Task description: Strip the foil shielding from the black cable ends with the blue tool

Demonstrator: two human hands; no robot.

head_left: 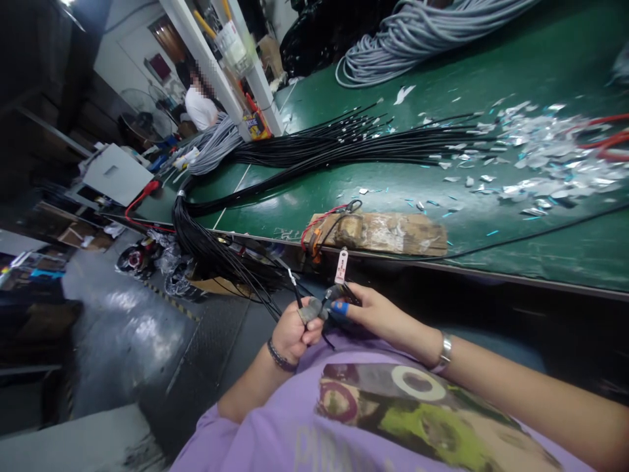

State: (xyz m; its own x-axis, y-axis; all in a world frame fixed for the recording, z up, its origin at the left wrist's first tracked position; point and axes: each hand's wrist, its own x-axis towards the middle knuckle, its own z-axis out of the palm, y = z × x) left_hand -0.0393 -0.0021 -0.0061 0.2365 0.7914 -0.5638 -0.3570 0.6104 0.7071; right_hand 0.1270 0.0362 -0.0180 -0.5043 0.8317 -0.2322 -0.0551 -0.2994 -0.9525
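Observation:
My left hand (293,333) is closed in a fist around a thin black cable (296,293), with grey tape on the thumb. My right hand (374,313) pinches the same cable's end just to the right, a blue-taped fingertip touching it. A small white and red tag (341,266) stands up just above my right fingers. The cable runs back to a thick bundle of black cables (206,246) that drapes over the edge of the green table (344,196). Both hands hover in front of my purple shirt, below the table edge.
A taped cardboard block (393,233) with red wires lies on the table edge. Silvery scraps (540,157) litter the right side. Grey cable coils (417,33) lie at the far end. A person in a white shirt (200,108) sits far off on the left. White posts (216,72) rise by the table.

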